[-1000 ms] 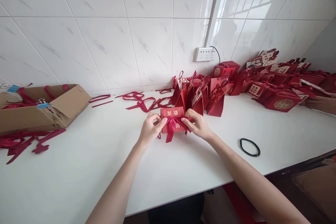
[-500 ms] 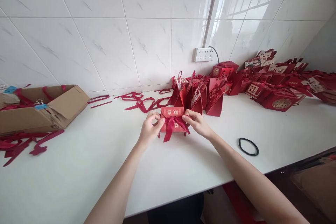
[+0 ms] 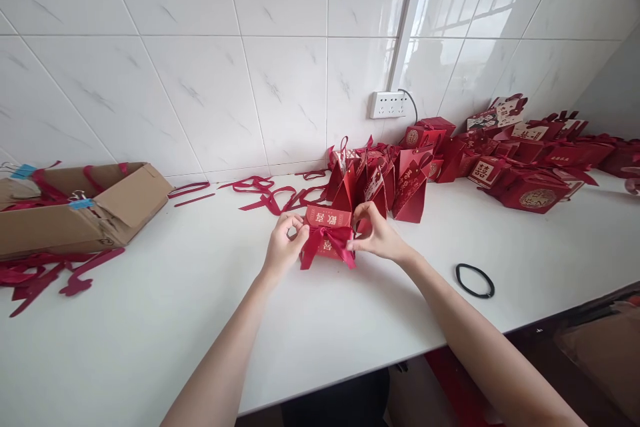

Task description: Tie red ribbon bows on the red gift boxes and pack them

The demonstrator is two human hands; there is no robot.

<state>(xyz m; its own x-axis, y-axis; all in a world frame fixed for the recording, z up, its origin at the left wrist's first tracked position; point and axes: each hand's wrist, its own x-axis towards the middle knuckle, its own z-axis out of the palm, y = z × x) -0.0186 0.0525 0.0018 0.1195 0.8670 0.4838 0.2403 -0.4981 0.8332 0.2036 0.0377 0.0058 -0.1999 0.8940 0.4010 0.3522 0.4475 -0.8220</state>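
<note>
A small red gift box (image 3: 328,218) with gold characters stands on the white table (image 3: 150,320) in front of me. A dark red ribbon bow (image 3: 326,241) is tied across its front, with two tails hanging down. My left hand (image 3: 281,248) pinches the bow's left loop. My right hand (image 3: 376,236) pinches the right loop and tail. Both hands rest against the box's sides.
Right behind the box stand several tied red boxes (image 3: 380,177). A large pile of red boxes (image 3: 520,160) fills the back right. Loose ribbons (image 3: 270,197) lie by the wall. A cardboard carton (image 3: 75,203) with ribbons sits at left. A black hair band (image 3: 475,279) lies at right.
The bow's loops have been drawn outward and its tails now hang spread apart. The other person's hand at the far right has left the view.
</note>
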